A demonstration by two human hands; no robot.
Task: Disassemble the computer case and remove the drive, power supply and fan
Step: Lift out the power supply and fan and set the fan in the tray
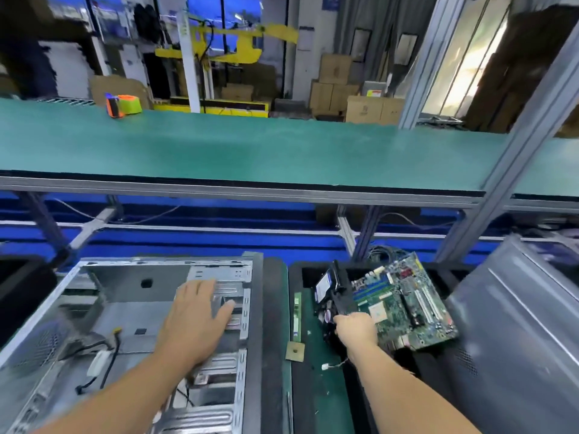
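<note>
Computer case (131, 311): lying open on its side at the left of the counter (219, 145)
Motherboard (404, 300): lying tilted in the black tray at right
Left hand (195, 314): reaching into the case, fingers spread over the drive cage
Right hand (355, 328): gripping a black fan assembly (333, 291), fingers curling around it

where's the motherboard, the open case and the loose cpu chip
motherboard (407, 303), head view, middle of the green board
open case (131, 308), head view, bare inner floor panel
cpu chip (294, 351), head view, centre of the square chip
</note>
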